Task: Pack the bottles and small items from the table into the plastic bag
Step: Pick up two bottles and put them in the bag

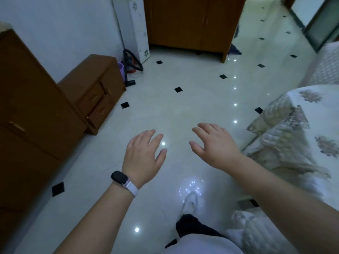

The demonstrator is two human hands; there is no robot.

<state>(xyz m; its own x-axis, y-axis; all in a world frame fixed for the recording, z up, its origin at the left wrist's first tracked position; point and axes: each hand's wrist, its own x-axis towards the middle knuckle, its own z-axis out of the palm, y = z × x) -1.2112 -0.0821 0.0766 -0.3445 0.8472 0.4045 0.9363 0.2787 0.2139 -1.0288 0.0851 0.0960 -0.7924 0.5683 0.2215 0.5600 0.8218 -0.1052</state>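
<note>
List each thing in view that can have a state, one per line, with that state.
Left hand: open, holds nothing.
Right hand: open, holds nothing.
Wristband: strapped on the left wrist.
Nightstand drawers: appear closed.
Wardrobe doors: closed.
Quilt: draped over the bed's edge.

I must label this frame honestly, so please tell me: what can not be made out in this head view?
Bottles, small items, plastic bag, table: none appears in the head view.
Brown cabinet: cut off by the left edge.
Bed cover: cut off by the right edge.
Foot: blurred; shoe or sock unclear.
Purple thing by the wall: too small and dim to name.
</note>
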